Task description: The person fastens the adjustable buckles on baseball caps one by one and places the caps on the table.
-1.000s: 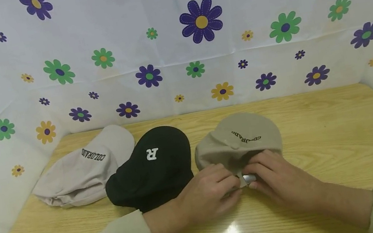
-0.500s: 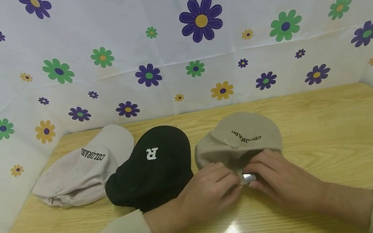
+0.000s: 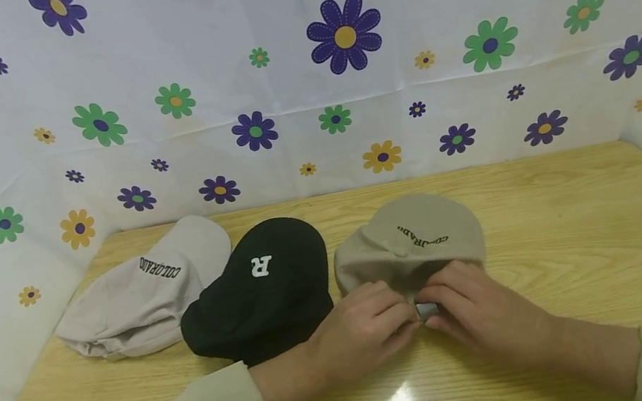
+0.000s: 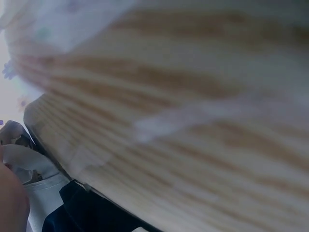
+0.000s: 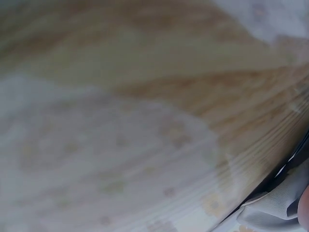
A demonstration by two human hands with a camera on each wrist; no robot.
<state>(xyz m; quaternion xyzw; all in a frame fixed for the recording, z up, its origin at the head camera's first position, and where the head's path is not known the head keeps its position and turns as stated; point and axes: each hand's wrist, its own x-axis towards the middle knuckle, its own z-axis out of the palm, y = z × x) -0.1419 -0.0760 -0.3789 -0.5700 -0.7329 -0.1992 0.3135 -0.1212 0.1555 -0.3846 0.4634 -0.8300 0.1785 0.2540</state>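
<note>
A khaki cap [image 3: 442, 229] with COLORADO lettering lies right of centre, its strap side toward me. At that strap, a silver metal buckle [image 3: 427, 310] shows between my two hands. My right hand [image 3: 486, 318] pinches the buckle and strap with thumb and fingers. Close beside it, my left hand [image 3: 366, 329] grips the strap's other side with curled fingers; its fingertips are partly hidden. A black cap [image 3: 287, 299] with a white R sits just beyond my left forearm. Both wrist views mostly show blurred table, with a bit of a hand at the edge.
A pale cap [image 3: 133, 305] with COLORADO lettering lies at the left, touching the black cap. All of them lie on a wooden table [image 3: 571, 228]. A white flowered cloth [image 3: 277, 22] hangs behind and along both sides.
The buckle has tilted and shifted slightly left between my hands, and my right fingertips have come closer to the left ones. The caps stay where they were.
</note>
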